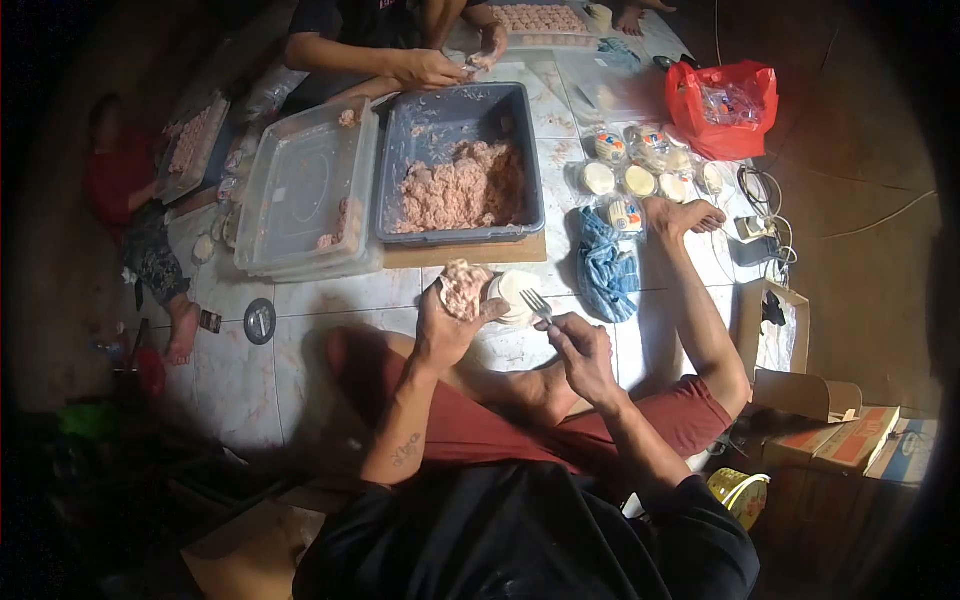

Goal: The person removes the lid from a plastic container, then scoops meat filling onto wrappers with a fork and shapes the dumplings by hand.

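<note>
Left hand cups pink mince while right hand holds a fork

The left hand [446, 325] is raised in front of the seated body, its forearm running forward and slightly inward. Its grip is curled around the pink mince [464, 290], the thumb extended toward a stack of white rounds [516, 297]; whether they touch, I cannot tell. The right forearm angles forward and inward from the elbow, and the right hand [583, 352] has its grip closed on the handle of the fork [537, 304], whose tines point up and left, near the stack. Beyond the hands, the gray tub [384, 190] holds more mince, with a clear plastic container [262, 200] to its left and a crumpled blue cloth [606, 265] to the right on the tiled floor [330, 297].
</note>
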A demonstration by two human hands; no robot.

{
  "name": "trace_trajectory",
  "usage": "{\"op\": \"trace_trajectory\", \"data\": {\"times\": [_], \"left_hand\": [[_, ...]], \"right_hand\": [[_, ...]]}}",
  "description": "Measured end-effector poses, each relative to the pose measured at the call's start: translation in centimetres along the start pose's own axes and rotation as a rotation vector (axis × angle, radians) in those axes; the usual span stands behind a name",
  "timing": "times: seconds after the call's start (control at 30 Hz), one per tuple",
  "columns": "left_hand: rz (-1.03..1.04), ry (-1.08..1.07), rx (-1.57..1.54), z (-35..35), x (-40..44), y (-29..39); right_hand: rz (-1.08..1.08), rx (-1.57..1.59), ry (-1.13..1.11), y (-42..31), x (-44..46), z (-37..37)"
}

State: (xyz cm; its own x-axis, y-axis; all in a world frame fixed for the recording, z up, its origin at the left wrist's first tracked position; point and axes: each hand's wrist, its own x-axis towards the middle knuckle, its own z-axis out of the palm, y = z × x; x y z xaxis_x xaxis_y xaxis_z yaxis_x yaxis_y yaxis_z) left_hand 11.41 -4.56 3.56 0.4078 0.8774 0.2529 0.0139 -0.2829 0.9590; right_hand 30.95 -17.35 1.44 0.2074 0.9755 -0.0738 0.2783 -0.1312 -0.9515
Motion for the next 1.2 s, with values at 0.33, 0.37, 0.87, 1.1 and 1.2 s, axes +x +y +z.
{"op": "trace_trajectory", "data": {"times": [0.33,0.37,0.87,1.1,1.2], "left_hand": [[0.038,0.056,-0.090,-0.5,0.5,-0.6],[-0.112,0.206,-0.312,0.1,0.6,0.2],[-0.104,-0.004,0.129,1.5,-0.6,-3.1],[0.006,-0.117,-0.017,0.1,0.0,-0.6],[-0.068,-0.150,0.013,2.1,-1.0,-2.5]], "right_hand": [[0.211,0.519,-0.149,0.5,-0.7,1.9],[0.211,0.537,-0.154,0.5,-0.7,2.0],[-0.254,-0.088,0.046,0.6,1.1,3.0],[0.214,0.609,-0.256,2.5,-1.2,2.3],[0.014,0.342,-0.117,2.6,-0.9,4.8]]}}
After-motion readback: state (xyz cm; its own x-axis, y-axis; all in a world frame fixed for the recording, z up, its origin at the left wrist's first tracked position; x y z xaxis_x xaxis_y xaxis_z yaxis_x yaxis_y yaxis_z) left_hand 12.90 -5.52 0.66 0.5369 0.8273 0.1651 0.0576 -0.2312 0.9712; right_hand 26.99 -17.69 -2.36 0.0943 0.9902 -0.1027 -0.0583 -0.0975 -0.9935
